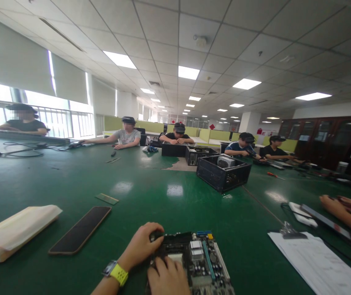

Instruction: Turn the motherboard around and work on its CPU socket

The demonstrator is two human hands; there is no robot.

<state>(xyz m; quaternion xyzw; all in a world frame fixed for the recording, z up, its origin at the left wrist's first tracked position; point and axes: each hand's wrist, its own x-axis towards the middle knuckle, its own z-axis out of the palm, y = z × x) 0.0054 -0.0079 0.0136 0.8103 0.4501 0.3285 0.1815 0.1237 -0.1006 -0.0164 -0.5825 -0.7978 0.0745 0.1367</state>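
Observation:
A green and silver circuit board [208, 262] with blue and white slots lies on the green table [132, 213] at the bottom centre. My left hand [143, 245], with a yellow-strapped watch at the wrist, curls its thumb and fingers round a small dark part at the board's upper left corner. Lower down, my right hand [168, 276] rests over the board's left side, its fingers bent and somewhat apart; what lies under its palm is hidden.
To the left are a dark phone [80, 230] and a paper packet [18, 233]. A clipboard with papers [323, 262] lies at right, near another person's hands [338, 207]. An open black computer case [223, 174] stands farther back. Several people sit beyond.

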